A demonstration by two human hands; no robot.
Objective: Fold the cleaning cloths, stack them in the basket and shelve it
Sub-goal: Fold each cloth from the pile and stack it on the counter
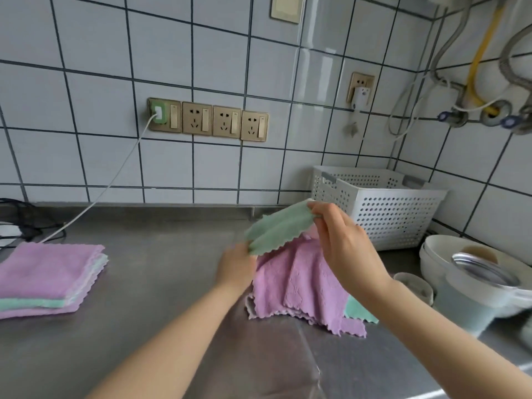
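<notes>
A green cloth (277, 227) hangs in the air above the steel counter, held at both ends. My left hand (236, 267) pinches its lower left corner and my right hand (342, 246) pinches its upper right corner. Under them lies a loose heap of purple cloths (299, 286) with a green one (358, 311) peeking out at the right. A folded stack of purple and green cloths (49, 277) sits at the counter's left. The white perforated basket (383, 205) stands in the back right corner against the tiled wall.
White bowls (437, 254) and a pot with a metal lid (483, 272) crowd the right edge. A white cable (109, 185) runs from the wall sockets (207, 119) down to the counter's left. Black mesh (20, 217) lies at far left.
</notes>
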